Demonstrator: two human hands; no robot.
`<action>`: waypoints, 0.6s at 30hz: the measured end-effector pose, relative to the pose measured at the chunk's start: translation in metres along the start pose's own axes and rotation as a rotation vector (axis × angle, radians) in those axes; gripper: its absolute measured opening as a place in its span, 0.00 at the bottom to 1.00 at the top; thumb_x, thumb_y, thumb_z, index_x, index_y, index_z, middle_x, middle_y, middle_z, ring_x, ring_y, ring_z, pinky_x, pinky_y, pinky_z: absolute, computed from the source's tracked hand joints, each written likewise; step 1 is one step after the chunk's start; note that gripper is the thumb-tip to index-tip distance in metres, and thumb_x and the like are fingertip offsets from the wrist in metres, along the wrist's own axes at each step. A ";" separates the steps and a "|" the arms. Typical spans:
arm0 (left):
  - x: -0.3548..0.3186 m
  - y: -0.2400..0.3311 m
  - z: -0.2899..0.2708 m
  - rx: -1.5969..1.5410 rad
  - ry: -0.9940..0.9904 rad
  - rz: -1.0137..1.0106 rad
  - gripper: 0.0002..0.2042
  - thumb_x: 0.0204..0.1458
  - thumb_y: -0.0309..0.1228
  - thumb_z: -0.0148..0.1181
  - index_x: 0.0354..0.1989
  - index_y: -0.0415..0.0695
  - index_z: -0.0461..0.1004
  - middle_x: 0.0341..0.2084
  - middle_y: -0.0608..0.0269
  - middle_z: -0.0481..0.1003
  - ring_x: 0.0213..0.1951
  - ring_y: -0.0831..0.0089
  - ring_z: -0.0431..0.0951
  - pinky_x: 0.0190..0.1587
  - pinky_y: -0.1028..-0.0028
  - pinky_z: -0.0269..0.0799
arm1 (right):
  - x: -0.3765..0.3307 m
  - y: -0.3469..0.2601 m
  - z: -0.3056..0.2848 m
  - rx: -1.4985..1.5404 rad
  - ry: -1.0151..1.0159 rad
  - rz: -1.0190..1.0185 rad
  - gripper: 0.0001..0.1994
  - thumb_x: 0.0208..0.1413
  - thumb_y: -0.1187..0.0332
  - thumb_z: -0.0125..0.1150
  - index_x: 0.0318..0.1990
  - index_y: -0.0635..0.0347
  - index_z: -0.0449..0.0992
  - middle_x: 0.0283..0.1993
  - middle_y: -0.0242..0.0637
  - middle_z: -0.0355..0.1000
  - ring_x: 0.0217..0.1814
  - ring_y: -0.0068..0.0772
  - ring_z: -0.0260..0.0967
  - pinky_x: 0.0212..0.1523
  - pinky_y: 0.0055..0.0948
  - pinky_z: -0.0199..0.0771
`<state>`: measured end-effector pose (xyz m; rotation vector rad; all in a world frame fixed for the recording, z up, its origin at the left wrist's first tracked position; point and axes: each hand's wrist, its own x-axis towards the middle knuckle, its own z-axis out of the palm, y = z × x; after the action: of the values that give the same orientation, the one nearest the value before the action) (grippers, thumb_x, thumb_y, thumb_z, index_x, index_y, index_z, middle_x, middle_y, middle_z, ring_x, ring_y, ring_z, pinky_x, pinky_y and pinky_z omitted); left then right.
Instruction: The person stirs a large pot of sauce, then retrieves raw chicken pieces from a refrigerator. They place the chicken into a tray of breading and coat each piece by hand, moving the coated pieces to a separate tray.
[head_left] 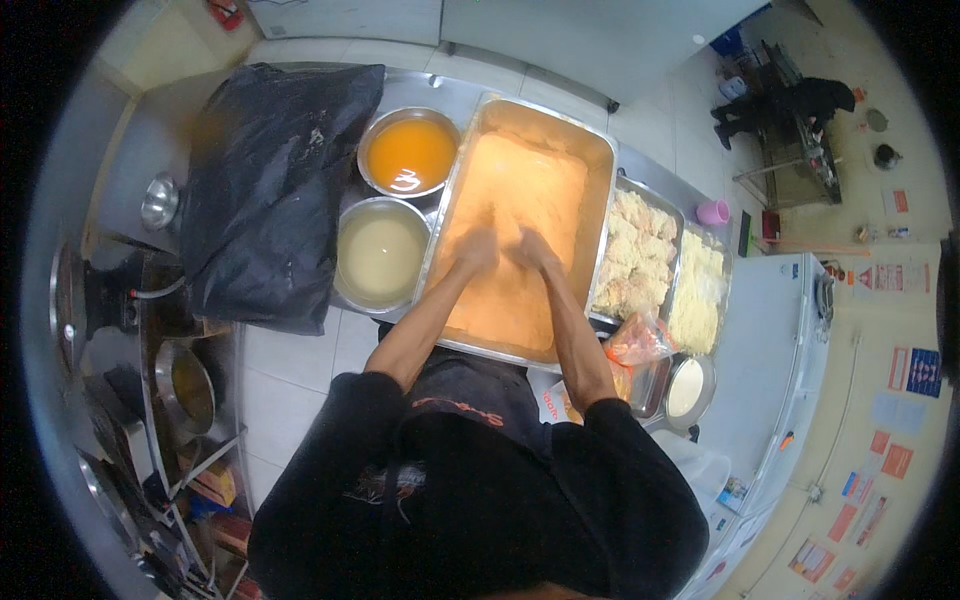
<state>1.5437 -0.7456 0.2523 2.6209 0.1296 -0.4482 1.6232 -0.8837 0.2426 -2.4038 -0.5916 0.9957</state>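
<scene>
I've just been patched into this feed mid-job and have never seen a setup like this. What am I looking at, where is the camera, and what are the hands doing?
There is no machine here: a person works with two bare hands. The single picture comes from a wide fisheye camera on that person's head, looking down, so straight edges bend near the rim and the forearms enter from below.

The left hand and right hand are both pressed side by side into orange powder in a large metal tray. Whether they grip anything under the powder cannot be told.

To the left stand two round metal bowls: one with orange liquid, one with pale liquid. A black plastic bag lies further left. To the right are two trays of pale coated pieces, a small plastic bag and a pink cup.
</scene>
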 end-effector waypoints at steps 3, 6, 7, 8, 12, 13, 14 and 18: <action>-0.031 -0.006 0.036 0.066 0.198 0.022 0.14 0.46 0.28 0.54 0.38 0.31 0.73 0.33 0.43 0.76 0.35 0.49 0.78 0.37 0.54 0.74 | -0.030 0.003 0.016 -0.233 -0.053 0.003 0.34 0.42 0.52 0.65 0.55 0.63 0.68 0.52 0.55 0.71 0.54 0.52 0.70 0.54 0.43 0.70; -0.033 -0.019 0.060 0.267 0.351 0.005 0.12 0.48 0.28 0.52 0.36 0.32 0.73 0.30 0.42 0.75 0.34 0.50 0.77 0.36 0.53 0.72 | -0.046 -0.004 0.022 -0.204 0.155 -0.004 0.27 0.43 0.56 0.64 0.50 0.63 0.72 0.46 0.55 0.73 0.51 0.52 0.71 0.51 0.43 0.71; -0.027 -0.024 0.059 0.301 0.317 0.056 0.12 0.48 0.29 0.52 0.35 0.31 0.73 0.30 0.42 0.75 0.34 0.49 0.77 0.36 0.53 0.72 | -0.048 -0.007 0.022 -0.170 0.162 -0.048 0.27 0.41 0.59 0.66 0.50 0.64 0.71 0.44 0.56 0.73 0.50 0.52 0.71 0.50 0.43 0.72; -0.021 -0.028 0.054 0.193 0.339 0.022 0.12 0.48 0.29 0.52 0.35 0.31 0.73 0.30 0.41 0.74 0.34 0.49 0.77 0.37 0.53 0.72 | -0.048 -0.009 0.018 -0.114 0.202 -0.148 0.28 0.39 0.62 0.67 0.50 0.64 0.70 0.43 0.57 0.73 0.49 0.52 0.72 0.49 0.43 0.72; 0.011 -0.040 -0.016 -0.008 0.237 0.248 0.13 0.48 0.31 0.53 0.35 0.31 0.73 0.32 0.39 0.74 0.34 0.48 0.76 0.40 0.55 0.72 | -0.034 -0.004 -0.021 -0.368 0.290 -0.156 0.25 0.41 0.64 0.65 0.50 0.62 0.71 0.41 0.57 0.73 0.46 0.51 0.73 0.47 0.42 0.73; 0.015 -0.038 -0.037 0.081 0.143 0.337 0.13 0.48 0.31 0.53 0.34 0.31 0.74 0.32 0.39 0.75 0.34 0.47 0.76 0.40 0.56 0.72 | -0.031 0.001 -0.036 -0.403 0.224 -0.253 0.24 0.42 0.64 0.63 0.50 0.61 0.71 0.41 0.57 0.73 0.45 0.52 0.73 0.46 0.42 0.73; 0.023 -0.035 -0.057 0.023 0.054 0.307 0.12 0.46 0.28 0.52 0.35 0.33 0.74 0.33 0.40 0.75 0.36 0.48 0.77 0.41 0.57 0.73 | -0.027 0.005 -0.049 -0.426 0.144 -0.435 0.22 0.44 0.65 0.62 0.49 0.61 0.72 0.40 0.56 0.73 0.44 0.52 0.73 0.46 0.42 0.73; 0.053 -0.022 -0.084 -0.057 -0.121 0.108 0.12 0.43 0.25 0.52 0.37 0.36 0.74 0.36 0.43 0.76 0.40 0.49 0.78 0.41 0.58 0.74 | -0.009 0.000 -0.075 -0.212 0.225 -0.356 0.22 0.50 0.62 0.58 0.51 0.65 0.70 0.42 0.57 0.73 0.45 0.54 0.72 0.46 0.43 0.73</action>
<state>1.6142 -0.6861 0.2950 2.5232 -0.0385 -0.5551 1.6727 -0.9077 0.2936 -2.4247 -1.0373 0.5273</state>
